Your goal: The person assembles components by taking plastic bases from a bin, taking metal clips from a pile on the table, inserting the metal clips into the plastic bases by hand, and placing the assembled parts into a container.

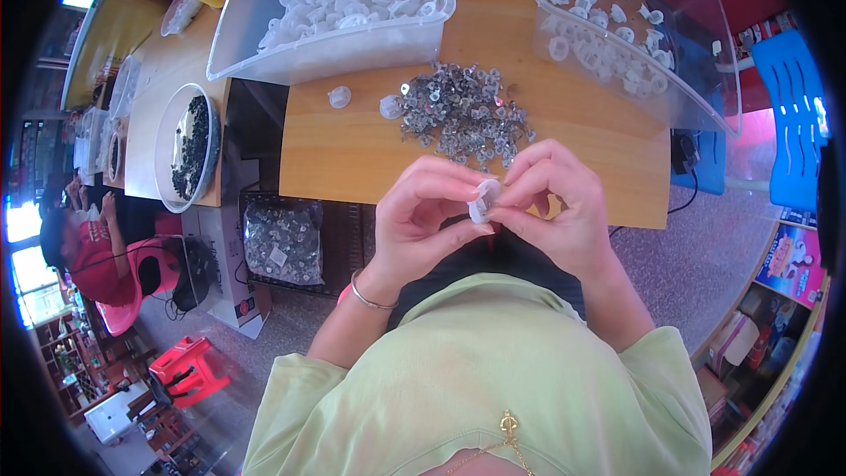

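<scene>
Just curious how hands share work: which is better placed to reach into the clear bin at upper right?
Probably the right hand: it is nearer the clear bin, on that side. The left hand is farther across. Both are at a white plastic piece.

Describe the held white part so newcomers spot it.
Find the table; at its near edge are the left hand and right hand. The white part is pinched between them. It alone is held: other white parts lie on the table or in tubs.
</scene>
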Tool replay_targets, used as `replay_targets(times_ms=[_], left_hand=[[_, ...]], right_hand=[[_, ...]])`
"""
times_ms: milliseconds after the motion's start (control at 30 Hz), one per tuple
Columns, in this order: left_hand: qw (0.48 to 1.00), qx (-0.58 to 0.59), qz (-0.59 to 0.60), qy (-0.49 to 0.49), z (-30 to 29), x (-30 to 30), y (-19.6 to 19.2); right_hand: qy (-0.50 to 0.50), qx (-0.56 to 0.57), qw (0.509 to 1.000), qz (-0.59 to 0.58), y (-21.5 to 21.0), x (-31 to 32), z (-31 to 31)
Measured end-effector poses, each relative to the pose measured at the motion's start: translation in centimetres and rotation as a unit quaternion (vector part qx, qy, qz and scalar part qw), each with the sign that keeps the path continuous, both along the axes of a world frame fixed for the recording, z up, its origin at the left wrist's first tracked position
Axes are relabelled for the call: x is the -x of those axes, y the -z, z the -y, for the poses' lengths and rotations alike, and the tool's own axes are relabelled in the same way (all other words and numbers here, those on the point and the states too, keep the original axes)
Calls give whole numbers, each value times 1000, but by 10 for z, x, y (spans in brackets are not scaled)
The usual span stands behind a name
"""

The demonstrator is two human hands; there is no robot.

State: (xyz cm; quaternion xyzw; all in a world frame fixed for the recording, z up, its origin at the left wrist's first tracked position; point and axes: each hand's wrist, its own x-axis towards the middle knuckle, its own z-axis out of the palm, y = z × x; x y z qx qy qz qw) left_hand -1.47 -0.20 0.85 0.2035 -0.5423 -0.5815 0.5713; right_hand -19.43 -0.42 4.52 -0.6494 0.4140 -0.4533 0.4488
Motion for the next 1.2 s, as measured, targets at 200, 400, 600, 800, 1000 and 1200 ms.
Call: replay_targets(times_ms=[200, 400, 600, 800, 1000, 1200], left_hand=[[999, -34, -18, -32, -4, 4, -5], [995, 54, 70, -46, 0, 0, -4], [991, 70, 76, -82, -2, 2, -4], [968, 153, 137, -145, 2, 2, -2], [958, 184, 158, -151, 1, -1, -4], [992, 42, 87, -82, -5, -1, 3]], right_hand=[[34, 18, 999, -27, -3, -6, -5], [70, 86, 991, -69, -2, -12, -7], [70, 62, 995, -32, -4, -15, -8], [79, 33, 996, -12, 1, -19, -9], [25, -193, 968, 160, 10, -14, -7], [-41, -253, 941, 221, 19, -11, 1]])
